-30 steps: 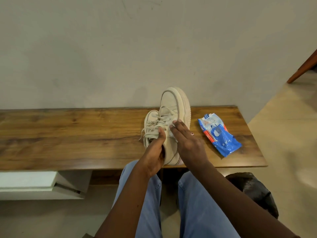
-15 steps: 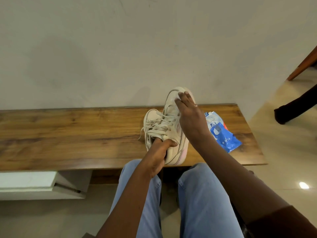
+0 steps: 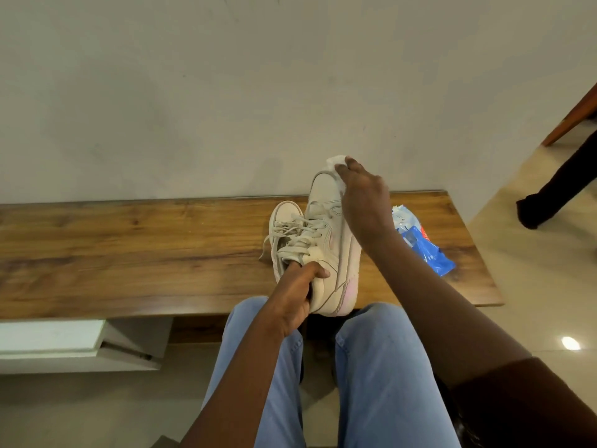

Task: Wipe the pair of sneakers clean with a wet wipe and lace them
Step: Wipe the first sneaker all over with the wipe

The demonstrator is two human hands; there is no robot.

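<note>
Inspector: Right grip [image 3: 365, 202] has travelled up the sneaker [image 3: 324, 195] from mid-upper to the toe cap since half a second back, taking the wipe [image 3: 336, 161] with it. Left grip [image 3: 297, 292] is unchanged at the heel.

Clerk: State of each?

Inspector: Left: fingers tucked inside the collar, thumb outside, clamped on the heel. Right: fingers laid nearly straight over the wipe, pressing it to the toe. Nothing pinched that I can see; thumb hidden. Sneaker is tipped up, toe away, heel at the near edge of the worktop [image 3: 129, 253], sole to the right.

Clerk: Advice on the step?

Inspector: Wiping of this sneaker is under way, in my judgement. Hold the heel firm so the toe does not swing under pressure. Keep the fingers flat, stroke round the cap, then down the sole wall, where a pink tint shows near the heel. Refold the wipe when its face soils. Keep the loose laces [image 3: 300, 231] out of the stroke.

Clerk: Count?

Inspector: Sneakers, two: one held, the second sneaker [image 3: 286, 218] lying on the worktop just beside it on the left, laces slack. Wipe out: one. One pack [image 3: 423, 250], on the worktop to the right, apart from the sneakers. Grips, two, both engaged.
</note>
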